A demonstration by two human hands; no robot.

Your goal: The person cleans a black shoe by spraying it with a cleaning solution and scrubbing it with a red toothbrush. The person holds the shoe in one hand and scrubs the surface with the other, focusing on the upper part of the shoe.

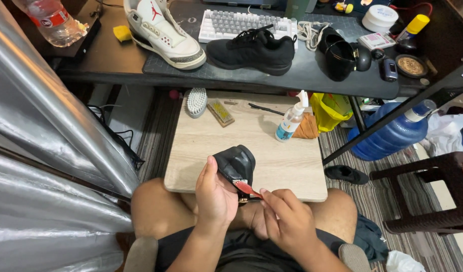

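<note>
Over the near edge of the low wooden board (201,146), the left hand (215,194) grips a black shoe (236,162) while the right hand (287,219) pinches a small red-handled brush (247,189) against it.

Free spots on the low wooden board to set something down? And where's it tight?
On the wooden board, the right half is bare, between the spray bottle and the near edge. A smaller bare patch lies on the left, below the white brush and yellow block. The near-centre is taken by the left hand, black shoe and right hand. The desk above is crowded.
</note>
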